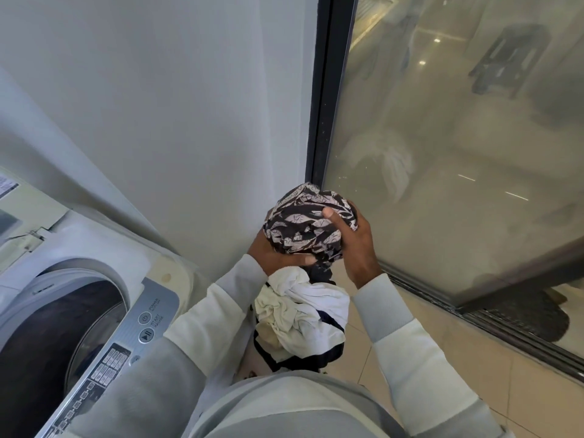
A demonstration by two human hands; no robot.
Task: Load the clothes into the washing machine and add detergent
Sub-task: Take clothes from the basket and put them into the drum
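Here the left hand [275, 255] and right hand [355, 245] both have their grip curled round a balled black-and-white patterned cloth [305, 223] beside a white washing machine [94, 248] labelled POWER, START PAUSE.

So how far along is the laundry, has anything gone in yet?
Early, it seems. The washing machine stands open; whether anything lies in its drum I cannot tell. In hand: the left hand and right hand grip a balled patterned cloth beside the machine. Left: that cloth, the white and dark clothes heaped below it, and detergent, nowhere in view.
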